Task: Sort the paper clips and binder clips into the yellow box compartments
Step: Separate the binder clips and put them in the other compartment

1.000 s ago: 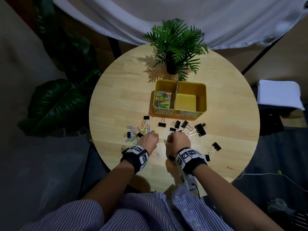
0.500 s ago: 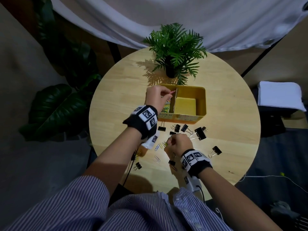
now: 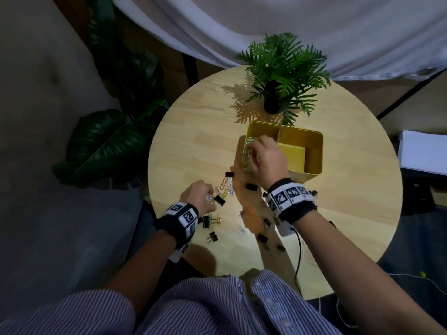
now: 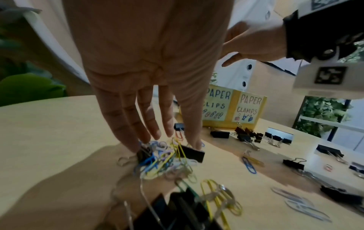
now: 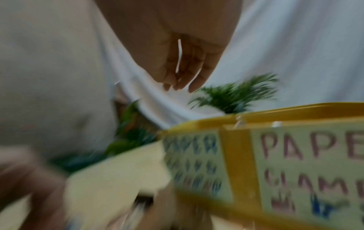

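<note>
Striped shirt cloth (image 3: pixel 217 308) nearest the camera, then a round pale wood-grain table (image 3: pixel 350 189). Black folded-steel binder clips (image 3: pixel 251 187) with wire handles lie scattered on the near half, mixed with thin coloured wire paper clips (image 4: pixel 157 161). Left hand (image 3: pixel 197 197) is palm down over a tangle of paper clips, fingers nearly straight and spread, tips touching the pile, thumb against a black binder clip. Right hand (image 3: pixel 264 158) hovers over the left compartment of the yellow box (image 3: pixel 314 151), fingers hanging loosely bunched; whether it holds anything, can't tell, wrist view is blurred. Box is smooth and rectangular, with one divider and paper labels "PAPER CLIPS" and "PAPER CLAMPS". Feathery green potted plant (image 3: pixel 283 76) sits behind it.
</note>
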